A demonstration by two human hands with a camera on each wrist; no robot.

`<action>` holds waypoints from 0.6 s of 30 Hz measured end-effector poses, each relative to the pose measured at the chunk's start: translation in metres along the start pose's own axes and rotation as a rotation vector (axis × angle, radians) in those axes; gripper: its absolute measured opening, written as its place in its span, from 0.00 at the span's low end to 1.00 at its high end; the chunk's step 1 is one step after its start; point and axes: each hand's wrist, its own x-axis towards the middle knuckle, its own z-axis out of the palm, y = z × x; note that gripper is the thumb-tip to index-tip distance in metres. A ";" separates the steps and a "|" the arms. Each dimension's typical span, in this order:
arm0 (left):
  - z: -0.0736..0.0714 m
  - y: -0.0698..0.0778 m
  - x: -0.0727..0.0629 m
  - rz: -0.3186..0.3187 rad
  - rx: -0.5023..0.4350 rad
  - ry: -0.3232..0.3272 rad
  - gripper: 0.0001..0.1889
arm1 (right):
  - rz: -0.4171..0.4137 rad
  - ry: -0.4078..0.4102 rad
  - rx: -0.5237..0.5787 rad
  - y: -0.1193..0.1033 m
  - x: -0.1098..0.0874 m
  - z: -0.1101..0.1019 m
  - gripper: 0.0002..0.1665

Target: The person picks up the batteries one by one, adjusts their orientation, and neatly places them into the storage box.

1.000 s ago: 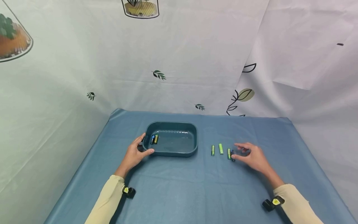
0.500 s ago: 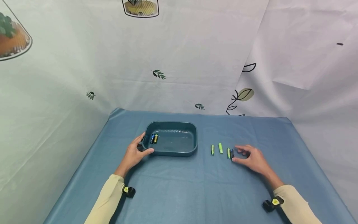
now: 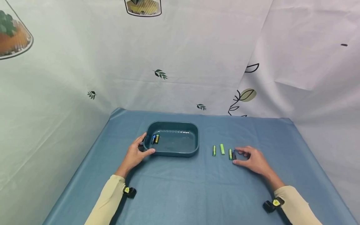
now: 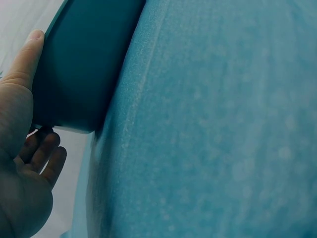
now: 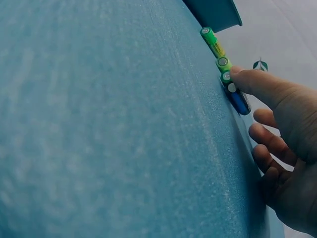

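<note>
My left hand [image 3: 135,153] grips the left end of a dark teal rectangular dish [image 3: 194,153], thumb on the front rim and fingers round the side. The left wrist view shows the thumb against the dish's outer wall. Inside the dish, at its left end, lie a blue-and-black battery [image 3: 153,139] and a gold-and-black battery [image 3: 157,139]. To the right, my right hand [image 3: 254,160] has its thumb and index finger at the two ends of a dark blue-black battery [image 5: 239,102]. Close against that one lies a green battery [image 3: 230,154].
Two more green batteries lie between the dish and my right hand, one slim battery [image 3: 214,150] and one lighter battery [image 3: 222,149]. A blue cloth [image 3: 180,190] covers the table. Behind it hangs a pale patterned fabric wall [image 3: 180,56].
My right thumb and index finger have closed in on the ends of the dark battery, which has shifted very slightly. The left hand and the dish stay where they were.
</note>
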 end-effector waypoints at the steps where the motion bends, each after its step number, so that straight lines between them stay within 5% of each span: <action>1: 0.000 0.000 0.000 -0.001 0.001 0.000 0.52 | -0.004 -0.005 0.000 0.000 0.000 0.000 0.35; 18: 0.000 0.002 -0.001 0.000 -0.008 -0.001 0.52 | -0.027 -0.031 -0.002 0.005 0.001 -0.001 0.30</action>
